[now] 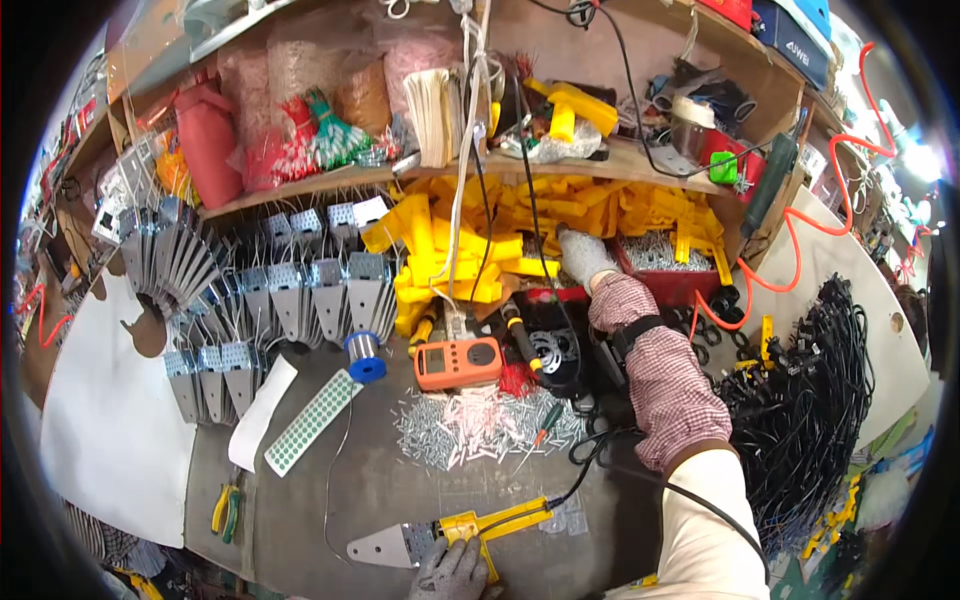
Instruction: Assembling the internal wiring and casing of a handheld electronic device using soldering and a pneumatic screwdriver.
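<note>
My left hand (447, 572), in a grey glove, grips a yellow plastic housing (462, 526) near the bottom edge. A flat grey metal plate (385, 546) sticks out of the housing's left side, and a black cable runs along its yellow arm to the right. My right hand (585, 258), gloved in light grey, is stretched far forward to the red tray (675, 286) under the shelf. Small silver screws (660, 252) lie in that tray, beside the hand. Its fingertips point away and do not show clearly, so what they hold is unclear.
Yellow plastic parts (440, 245) are heaped behind an orange multimeter (458, 364). Loose screws (480, 425) and a screwdriver (540, 436) lie mid-table. Black cables (800, 410) pile up at right, metal plates (290, 300) at left. A solder spool (364, 357) and pliers (227, 512) sit left.
</note>
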Demonstrator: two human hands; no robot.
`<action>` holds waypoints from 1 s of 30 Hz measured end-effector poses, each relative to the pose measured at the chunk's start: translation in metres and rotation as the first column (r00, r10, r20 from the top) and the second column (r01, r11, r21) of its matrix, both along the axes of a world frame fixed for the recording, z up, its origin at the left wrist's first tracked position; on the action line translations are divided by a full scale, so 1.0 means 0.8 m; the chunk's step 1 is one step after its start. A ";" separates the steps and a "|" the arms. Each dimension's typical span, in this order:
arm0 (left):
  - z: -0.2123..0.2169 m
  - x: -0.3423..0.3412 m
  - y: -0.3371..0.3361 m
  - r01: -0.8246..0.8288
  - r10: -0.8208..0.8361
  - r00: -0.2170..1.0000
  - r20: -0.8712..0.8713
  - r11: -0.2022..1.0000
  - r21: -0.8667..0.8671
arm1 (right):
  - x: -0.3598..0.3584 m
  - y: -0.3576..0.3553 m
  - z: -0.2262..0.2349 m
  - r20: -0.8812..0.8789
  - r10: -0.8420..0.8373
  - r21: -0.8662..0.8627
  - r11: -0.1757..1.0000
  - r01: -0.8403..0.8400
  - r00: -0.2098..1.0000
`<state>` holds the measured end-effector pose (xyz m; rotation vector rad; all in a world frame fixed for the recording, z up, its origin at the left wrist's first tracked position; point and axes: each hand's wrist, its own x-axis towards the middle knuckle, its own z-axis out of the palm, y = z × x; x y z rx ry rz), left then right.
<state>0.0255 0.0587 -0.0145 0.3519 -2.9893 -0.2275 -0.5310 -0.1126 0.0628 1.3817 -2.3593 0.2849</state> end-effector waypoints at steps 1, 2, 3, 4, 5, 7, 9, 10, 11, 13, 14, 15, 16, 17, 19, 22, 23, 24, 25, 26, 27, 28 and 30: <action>0.004 0.008 0.002 -0.023 0.023 0.999 0.030 1.000 -0.006 | 0.023 -0.011 -0.014 0.002 0.043 0.007 0.999 -0.043 0.999; 0.003 0.005 0.000 -0.023 0.023 0.999 0.029 1.000 -0.020 | 0.021 -0.010 -0.014 -0.026 0.062 0.007 0.998 -0.062 0.998; -0.007 -0.001 -0.002 0.003 -0.002 1.000 0.017 1.000 -0.002 | -0.005 0.001 -0.012 -0.046 0.044 0.008 0.999 -0.043 0.998; -0.015 -0.007 -0.006 0.022 -0.022 1.000 -0.004 1.000 -0.002 | -0.032 0.015 -0.007 -0.093 0.068 -0.055 0.996 -0.073 0.993; -0.021 -0.018 -0.007 0.050 -0.049 0.998 -0.034 0.999 0.006 | -0.058 0.031 -0.001 -0.143 0.088 -0.106 0.989 -0.104 0.986; -0.027 -0.018 -0.001 0.060 -0.060 0.998 -0.003 0.997 0.048 | -0.074 0.043 0.035 -0.062 0.136 -0.208 0.967 -0.146 0.989; -0.013 -0.005 0.004 0.004 -0.007 0.998 0.062 0.999 0.053 | -0.019 0.038 0.079 0.199 0.237 -0.330 0.930 -0.163 0.951; -0.003 -0.002 0.006 -0.026 0.023 0.995 0.095 0.999 0.030 | 0.012 0.052 0.098 0.269 0.384 -0.401 0.878 -0.260 0.883; 0.009 0.000 0.007 -0.045 0.045 0.999 -0.017 0.998 -0.045 | 0.062 0.078 0.118 0.333 0.353 -0.381 0.899 -0.218 0.874; 0.001 -0.017 -0.010 0.048 -0.048 0.999 0.006 0.999 -0.019 | 0.118 0.156 0.103 0.312 0.217 -0.243 0.959 -0.143 0.925; 0.005 -0.019 -0.011 0.102 -0.100 0.994 0.038 0.993 -0.054 | 0.157 0.187 0.090 0.368 0.110 -0.170 0.984 -0.049 0.923; 0.012 -0.015 -0.005 0.097 -0.096 0.995 0.029 0.995 -0.029 | 0.171 0.213 0.060 0.400 0.132 -0.129 0.988 -0.087 0.907; 0.017 -0.009 -0.001 0.069 -0.070 0.996 0.055 0.997 0.015 | 0.176 0.232 0.029 0.436 0.156 -0.089 0.988 -0.130 0.886; 0.020 -0.009 0.006 0.073 -0.074 0.996 0.043 0.997 0.019 | 0.170 0.262 0.016 0.515 0.189 -0.143 0.981 -0.133 0.836; 0.015 -0.004 0.016 0.010 -0.013 0.997 0.075 0.999 0.048 | 0.152 0.286 0.003 0.600 0.240 -0.198 0.969 -0.149 0.763; 0.015 -0.008 0.016 -0.030 0.022 0.996 0.084 0.996 0.088 | 0.129 0.329 -0.014 0.304 0.245 0.132 0.946 -0.295 0.921; 0.012 -0.010 0.015 -0.023 0.016 0.998 0.066 0.994 0.111 | 0.127 0.336 -0.027 0.383 0.156 0.246 0.933 -0.263 0.910; 0.011 -0.011 0.015 -0.026 0.022 0.998 0.058 0.996 0.080 | 0.121 0.337 -0.043 0.307 0.216 0.293 0.905 -0.308 0.927; 0.012 -0.011 0.017 -0.029 0.025 0.998 0.063 0.997 0.067 | 0.112 0.340 -0.050 0.315 0.192 0.307 0.906 -0.292 0.929; 0.012 -0.012 0.014 -0.039 0.036 0.997 0.062 0.998 0.043 | 0.116 0.329 -0.044 0.314 0.179 0.313 0.908 -0.280 0.932; 0.010 -0.011 0.015 -0.056 0.052 0.996 0.070 0.997 0.053 | 0.118 0.330 -0.044 0.218 0.224 0.256 0.926 -0.277 0.950; 0.008 -0.010 0.017 -0.050 0.049 0.997 0.052 0.999 0.016 | 0.120 0.330 -0.039 0.080 0.188 0.320 0.925 -0.203 0.979; 0.005 -0.009 0.014 -0.071 0.072 0.996 0.050 0.997 -0.020 | 0.134 0.328 -0.009 -0.160 0.252 0.284 0.938 -0.200 0.955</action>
